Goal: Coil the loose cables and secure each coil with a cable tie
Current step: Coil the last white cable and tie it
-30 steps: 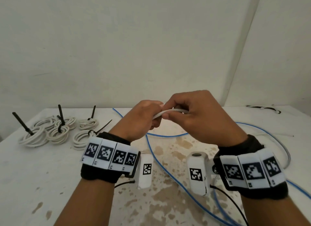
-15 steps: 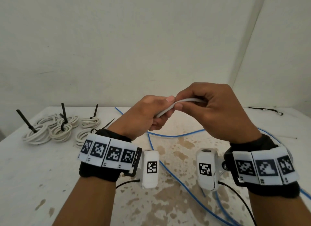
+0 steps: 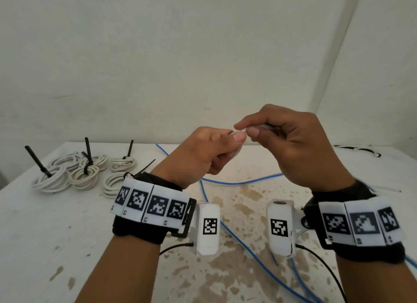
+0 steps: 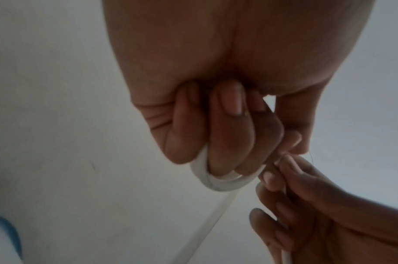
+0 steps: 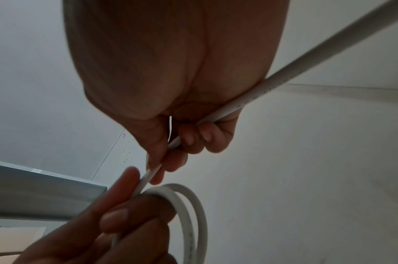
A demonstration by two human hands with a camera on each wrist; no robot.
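Both hands are raised above the white table point(image 3: 45, 223), working a white cable. My left hand point(image 3: 216, 153) curls its fingers through small loops of the white cable point(image 4: 218, 184) and grips them. My right hand point(image 3: 282, 144) pinches the same white cable point(image 5: 148, 176) just beside the left thumb, and the cable's free length point(image 5: 295, 67) runs back through its curled fingers. In the head view the cable is almost hidden by the fingers.
Several white coils point(image 3: 83, 174) with black cable ties point(image 3: 88, 151) standing up lie at the table's back left. A loose blue cable point(image 3: 243, 239) snakes across the stained middle and right. A black-and-white cable point(image 3: 358, 149) lies at the far right.
Both hands have risen and drifted right. The right hand's fingertips have slid up to the left thumb, so the cable stretch between the hands has shortened.
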